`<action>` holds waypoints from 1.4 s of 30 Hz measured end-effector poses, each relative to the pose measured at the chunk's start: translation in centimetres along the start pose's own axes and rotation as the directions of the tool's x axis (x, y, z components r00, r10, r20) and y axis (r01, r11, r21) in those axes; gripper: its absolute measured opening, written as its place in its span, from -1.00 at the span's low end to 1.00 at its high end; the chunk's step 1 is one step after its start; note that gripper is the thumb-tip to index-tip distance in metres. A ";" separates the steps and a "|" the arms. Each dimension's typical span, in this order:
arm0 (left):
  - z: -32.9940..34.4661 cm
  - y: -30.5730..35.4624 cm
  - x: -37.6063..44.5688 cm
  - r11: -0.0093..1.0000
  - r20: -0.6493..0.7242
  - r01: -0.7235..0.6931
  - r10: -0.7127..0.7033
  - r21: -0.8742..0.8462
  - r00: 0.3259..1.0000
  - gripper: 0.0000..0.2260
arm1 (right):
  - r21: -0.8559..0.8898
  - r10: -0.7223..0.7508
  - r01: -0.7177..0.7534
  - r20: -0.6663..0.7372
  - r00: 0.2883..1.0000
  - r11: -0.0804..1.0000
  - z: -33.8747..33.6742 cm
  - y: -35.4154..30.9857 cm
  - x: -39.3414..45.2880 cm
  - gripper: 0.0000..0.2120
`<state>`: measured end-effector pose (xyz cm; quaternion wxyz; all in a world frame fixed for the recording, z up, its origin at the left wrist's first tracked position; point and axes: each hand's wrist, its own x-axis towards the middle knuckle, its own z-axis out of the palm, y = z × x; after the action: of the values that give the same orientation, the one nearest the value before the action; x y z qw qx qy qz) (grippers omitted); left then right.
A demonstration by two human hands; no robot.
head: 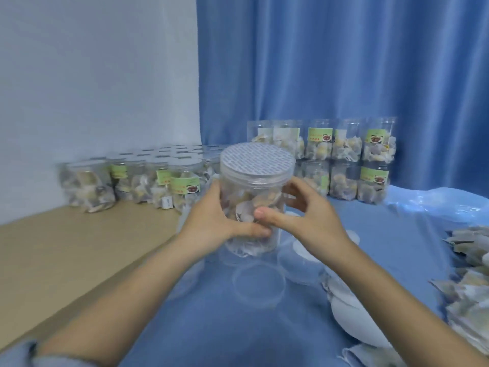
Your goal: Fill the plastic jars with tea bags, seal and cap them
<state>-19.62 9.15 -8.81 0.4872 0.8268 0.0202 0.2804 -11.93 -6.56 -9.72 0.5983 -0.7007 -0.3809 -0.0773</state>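
Note:
A clear plastic jar (254,197) full of tea bags is held up in front of me, above the blue cloth. A patterned foil seal (258,161) under a clear cap covers its mouth. My left hand (214,213) grips the jar's left side, thumb across the front. My right hand (301,210) holds the right side, thumb pointing left over the front. Loose clear caps (259,283) lie on the cloth below the jar. A heap of loose tea bags (471,282) fills the right edge.
Filled jars stand in a block at the back left (158,178). Two stacked rows of filled jars (346,160) line the blue curtain (344,62). White round seals (349,319) lie lower right. A bare wooden floor (66,250) is at left.

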 end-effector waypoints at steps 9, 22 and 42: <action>-12.5 -4.8 -1.7 0.987 -0.224 0.148 -0.132 0.055 0.965 -0.36 | -0.037 0.027 -0.020 0.215 0.976 0.999 14.5 -2.3 5.3 -0.57; -19.3 -13.9 0.6 0.881 -0.429 0.457 -0.370 0.118 0.824 -0.25 | 0.007 0.210 -0.233 0.412 0.887 0.972 27.4 2.3 10.6 -0.17; -3.0 -6.2 7.8 0.962 -0.174 0.246 -0.264 -0.120 0.949 -0.77 | -0.036 0.270 -0.268 0.107 0.957 0.963 12.4 3.4 10.9 -0.62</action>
<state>-13.03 17.18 -9.26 0.5549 0.7623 0.1592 0.2925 -6.51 9.44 -9.55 0.5738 -0.7553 -0.3141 0.0399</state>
